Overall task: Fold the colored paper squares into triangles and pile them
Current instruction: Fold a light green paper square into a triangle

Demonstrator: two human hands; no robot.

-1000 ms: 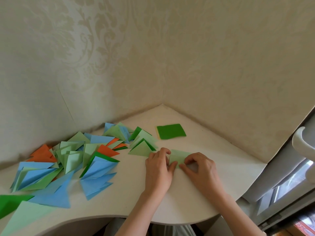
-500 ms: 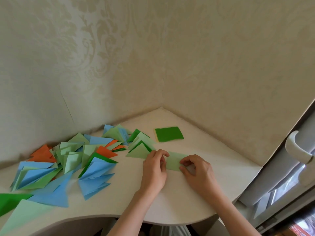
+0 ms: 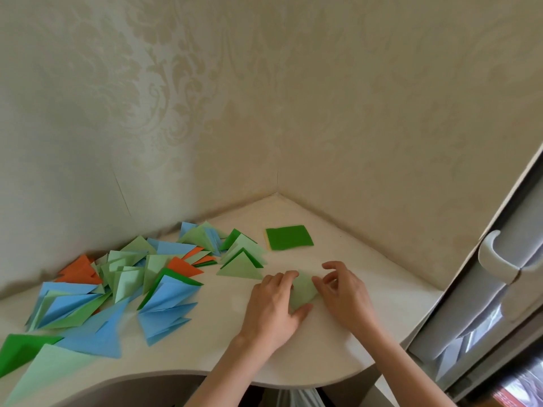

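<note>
A light green paper lies on the white desk between the two hands, near the right side, its pointed tip aimed at the far corner and its long axis running near to far. The left hand rests palm down with fingers and thumb pinching the paper's left edge. The right hand hovers at the paper's right edge, fingers loosely curled; whether it grasps the paper cannot be told.
</note>
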